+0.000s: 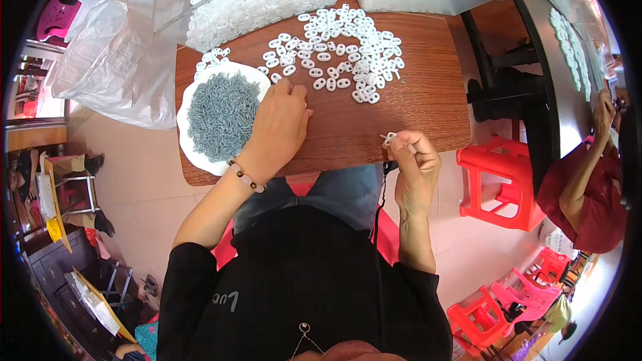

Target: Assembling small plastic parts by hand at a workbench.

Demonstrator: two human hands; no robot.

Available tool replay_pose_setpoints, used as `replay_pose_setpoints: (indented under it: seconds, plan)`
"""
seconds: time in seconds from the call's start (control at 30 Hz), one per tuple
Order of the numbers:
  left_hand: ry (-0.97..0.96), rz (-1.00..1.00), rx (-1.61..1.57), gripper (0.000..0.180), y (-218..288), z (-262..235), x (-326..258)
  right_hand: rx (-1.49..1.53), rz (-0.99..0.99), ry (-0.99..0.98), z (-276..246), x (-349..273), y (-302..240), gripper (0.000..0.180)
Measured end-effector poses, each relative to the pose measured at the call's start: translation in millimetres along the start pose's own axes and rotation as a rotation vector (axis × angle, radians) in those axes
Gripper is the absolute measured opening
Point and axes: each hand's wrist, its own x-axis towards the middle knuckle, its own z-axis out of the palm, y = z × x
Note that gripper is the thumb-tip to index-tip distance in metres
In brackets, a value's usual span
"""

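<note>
- Two bare hands work over the brown counter [334,144] in the head view, the only one here.
- The right hand [416,164] is near the counter's front edge; its grip pinches a white two-hole piece [392,138] between thumb and forefinger. A thin grey sliver pokes out on its left side — probably a slim pin, though too small to be sure.
- The left hand [275,127] reaches past the right rim of the white plate [184,124], fingers curled down and bunched. Whether that grip holds anything, I cannot tell; the fingertips are hidden.
- A heap of slim grey pins [223,113] fills the plate, just beside the left wrist. The loose white pieces [378,57] lie scattered across the counter's far half, beyond both hands, with a clear bin [175,13] full of more behind them.
- To handle the pinched piece well, hold it by its rim so that both holes are clear of the fingertips.
- Press lightly — small, smooth plastic could squirt out of a hard pinch.
- Low over the counter would be safer, since anything dropped past its front edge could fall to the lap or floor.
- For the left hand, separating one item at a time should avoid clumps.
</note>
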Motion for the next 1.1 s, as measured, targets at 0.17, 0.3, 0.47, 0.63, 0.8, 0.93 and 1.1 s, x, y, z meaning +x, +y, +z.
replay_pose_setpoints:
  seconds: [0.17,0.3,0.47,0.63,0.8,0.93,1.1]
  plan:
    - [-0.012,-0.003,0.041,0.011,-5.2,4.3,5.2,0.033,0.01,-0.023,3.1,2.8,-2.1,0.006]
    - [0.041,0.037,0.022,0.011,-3.1,5.7,10.6,0.061,0.034,-0.069,-2.1,4.3,-0.6,0.005]
    - [0.015,-0.334,-0.611,0.02,5.0,0.1,12.3,0.034,0.033,-0.037,5.9,6.8,-3.0,0.007]
    - [-0.146,-0.603,-1.536,0.027,10.2,-15.5,0.2,0.116,0.12,-0.126,17.8,9.0,-9.0,0.008]
    - [-0.221,-0.635,-1.943,0.033,11.5,-13.2,-23.4,0.207,0.233,-0.25,36.6,6.5,-12.5,0.009]
    - [-0.205,-0.659,-1.934,0.031,12.2,-13.8,-31.7,0.243,0.296,-0.331,47.4,3.4,-14.4,0.012]
    - [-0.221,-0.664,-1.945,0.025,12.4,-9.7,-37.4,0.303,0.325,-0.355,55.1,2.1,-7.9,0.013]
